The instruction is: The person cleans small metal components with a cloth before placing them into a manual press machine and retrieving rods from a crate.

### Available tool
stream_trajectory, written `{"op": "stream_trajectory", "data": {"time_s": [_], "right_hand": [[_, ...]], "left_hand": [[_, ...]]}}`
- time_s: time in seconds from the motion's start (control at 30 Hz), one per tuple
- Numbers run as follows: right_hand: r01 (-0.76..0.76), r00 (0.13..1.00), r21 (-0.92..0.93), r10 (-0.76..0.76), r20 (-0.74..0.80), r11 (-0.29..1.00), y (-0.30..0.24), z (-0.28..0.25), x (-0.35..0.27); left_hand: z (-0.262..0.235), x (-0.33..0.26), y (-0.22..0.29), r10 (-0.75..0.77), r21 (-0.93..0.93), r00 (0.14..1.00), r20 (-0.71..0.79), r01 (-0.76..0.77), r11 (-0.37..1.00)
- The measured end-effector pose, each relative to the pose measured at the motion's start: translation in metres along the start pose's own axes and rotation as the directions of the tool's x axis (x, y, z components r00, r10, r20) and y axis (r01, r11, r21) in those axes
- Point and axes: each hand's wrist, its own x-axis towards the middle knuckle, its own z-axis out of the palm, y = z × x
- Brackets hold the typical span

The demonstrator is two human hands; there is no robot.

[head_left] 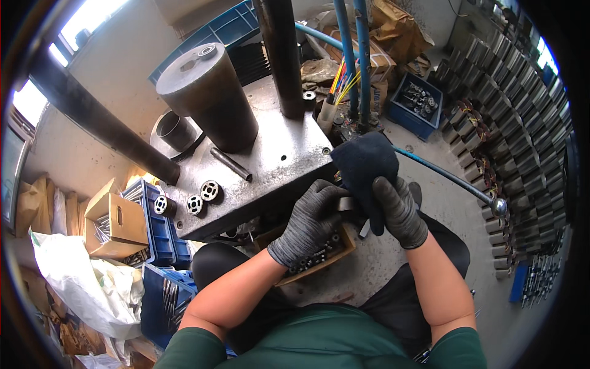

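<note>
Left hand [310, 218]: gloved in grey, fingers curled around a small metal part [345, 203], just off the front corner of the steel press table [276, 160].
Right hand [398, 209]: gloved, closed on a dark cloth [364, 163] draped over the part.
Wooden box [319, 255]: below the table's front edge, under the hands, holding small metal pieces.
Three round slotted cores [187, 203]: on the table's left front edge.
Dark cylinder [209, 98]: upright on the table.

Grey knit gloves on the left hand [310, 221] and right hand [399, 209], dark navy cloth [364, 161], blue crate [416, 103].
</note>
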Motion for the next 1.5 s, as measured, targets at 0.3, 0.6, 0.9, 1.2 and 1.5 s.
{"op": "stream_trajectory", "data": {"time_s": [0.3, 0.6, 0.9, 1.2, 1.5], "right_hand": [[0.020, 0.995, -0.925, -0.096, -0.018, 0.379, 0.043, -0.020, 0.027], [0.220, 0.974, -0.301, -0.228, 0.008, 0.928, -0.008, 0.001, 0.019], [0.027, 0.993, -0.174, -0.007, 0.115, 0.984, -0.007, 0.018, 0.010], [0.255, 0.961, -0.446, -0.276, 0.019, 0.858, 0.016, -0.016, 0.022], [0.104, 0.929, -0.974, -0.370, 0.023, 0.200, 0.041, -0.053, 0.041]], "left_hand": [[-0.019, 0.000, 0.005, -0.154, -0.574, 0.984, 0.089, 0.177, 0.799], [-0.029, 0.003, 0.006, -0.219, -0.692, 0.970, 0.107, 0.231, 0.684], [-0.017, 0.001, 0.007, -0.249, -0.784, 0.945, 0.211, 0.316, 0.535], [-0.022, 0.004, 0.010, -0.248, -0.784, 0.912, 0.327, 0.408, 0.467], [-0.040, 0.009, 0.019, -0.169, -0.680, 0.985, 0.042, 0.152, 0.718]]}}
